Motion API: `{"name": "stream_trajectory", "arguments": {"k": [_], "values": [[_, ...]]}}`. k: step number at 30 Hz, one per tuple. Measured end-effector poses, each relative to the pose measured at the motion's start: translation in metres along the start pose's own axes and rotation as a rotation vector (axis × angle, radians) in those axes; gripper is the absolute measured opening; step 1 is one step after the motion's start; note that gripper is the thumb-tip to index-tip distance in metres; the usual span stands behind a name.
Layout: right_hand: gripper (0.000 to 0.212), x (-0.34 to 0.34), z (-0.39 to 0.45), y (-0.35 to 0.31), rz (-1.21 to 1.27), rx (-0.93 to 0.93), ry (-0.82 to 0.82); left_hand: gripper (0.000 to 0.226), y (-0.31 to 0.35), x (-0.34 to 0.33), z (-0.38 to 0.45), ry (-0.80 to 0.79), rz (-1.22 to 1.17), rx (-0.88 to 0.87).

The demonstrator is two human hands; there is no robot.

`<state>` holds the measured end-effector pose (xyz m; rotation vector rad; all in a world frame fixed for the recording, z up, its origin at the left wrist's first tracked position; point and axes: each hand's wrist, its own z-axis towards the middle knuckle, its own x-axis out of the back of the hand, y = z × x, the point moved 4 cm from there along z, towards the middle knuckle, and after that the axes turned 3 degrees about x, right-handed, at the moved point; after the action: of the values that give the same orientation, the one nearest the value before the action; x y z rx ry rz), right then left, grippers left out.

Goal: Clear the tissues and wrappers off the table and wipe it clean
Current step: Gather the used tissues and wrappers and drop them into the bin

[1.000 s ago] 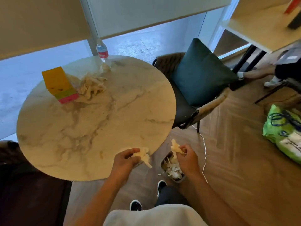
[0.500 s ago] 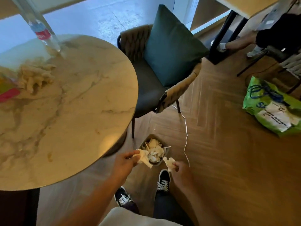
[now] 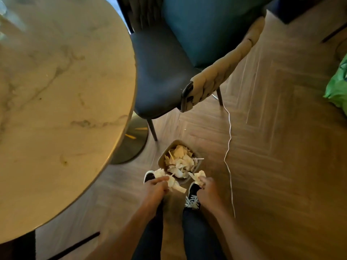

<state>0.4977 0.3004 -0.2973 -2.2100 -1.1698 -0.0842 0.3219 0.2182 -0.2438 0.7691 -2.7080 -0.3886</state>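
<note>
— Both hands grip crumpled paper, don't they? We see the left hand with its fingers curled round a white tissue wad, and the right hand pinching a smaller tissue scrap.

— We do. Let us place everything by the bin, though, and go from the biggest down. The round marble table fills the space to the left of the bin, its gold pedestal base standing just beside it on that side.

— Beyond the bin we have the dark chair with a teal cushion leaning on its seat, and a padded beige armrest curving round.

— Far right of the bin, at the edge of view, we catch part of a green bag. A thin white cable trails over the wooden floor, passing the bin's right side.

— The bin itself is heaped with crumpled tissues. Our hands hold their wads just on the near side of it, above the black shoes.

— Whether the left wad overlaps the rim we cannot tell; the right scrap sits at the bin's near right corner.
</note>
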Motion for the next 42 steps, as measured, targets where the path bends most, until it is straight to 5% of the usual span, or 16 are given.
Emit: {"name": "stream_trajectory", "arguments": {"k": [8, 13, 20, 29, 36, 42], "values": [[0.076, -0.045, 0.103, -0.001, 0.085, -0.040, -0.129, 0.035, 0.018, -0.012, 0.097, 0.005, 0.098, -0.001], [0.053, -0.049, 0.115, 0.007, 0.148, -0.063, -0.033, 0.042, 0.020, -0.026, 0.132, -0.103, 0.183, -0.027], [0.051, -0.060, 0.112, 0.030, 0.092, -0.137, -0.030, 0.034, 0.022, -0.045, 0.209, -0.179, 0.320, -0.022], [0.035, -0.081, 0.123, 0.068, 0.198, -0.293, -0.053, 0.017, 0.012, 0.005, 0.239, 0.007, 0.390, -0.078], [0.053, -0.138, 0.192, 0.111, 0.380, -0.546, 0.070, 0.020, -0.064, 0.043, 0.303, 0.175, 0.537, -0.073], [0.048, -0.158, 0.225, 0.123, 0.409, -0.405, 0.213, 0.027, -0.117, 0.015, 0.366, 0.112, 0.699, -0.089]]}}
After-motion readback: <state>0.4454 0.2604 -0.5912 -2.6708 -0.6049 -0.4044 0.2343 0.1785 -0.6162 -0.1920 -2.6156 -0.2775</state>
